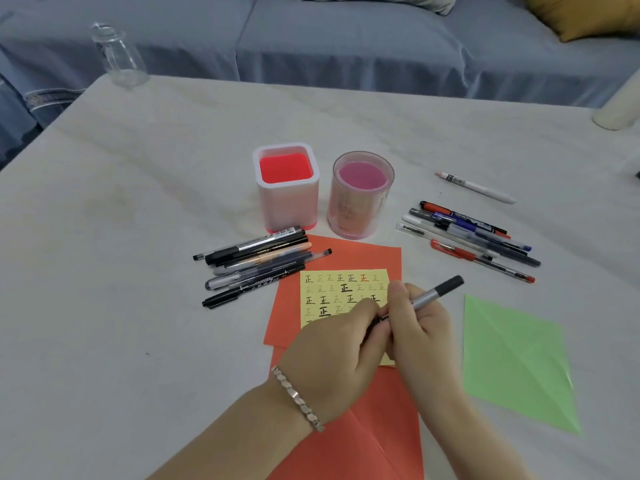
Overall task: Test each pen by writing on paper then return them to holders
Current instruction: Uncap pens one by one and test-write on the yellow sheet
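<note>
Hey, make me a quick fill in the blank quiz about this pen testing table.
1. The left hand and right hand grip a silver marker over the ___ note.
2. The square holder and round holder are both ___ of pens.
3. The green paper lies to the ___ of the hands.
4. A bracelet sits on the ___ wrist.
Missing words: yellow; empty; right; left.

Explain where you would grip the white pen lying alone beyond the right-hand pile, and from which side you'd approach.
Probably pinch the white pen at mid-barrel, from above, fingers across its length. It lies flat on the table, slanted, apart from the pen pile, so both long sides are free; the clip end looks less even.
</note>
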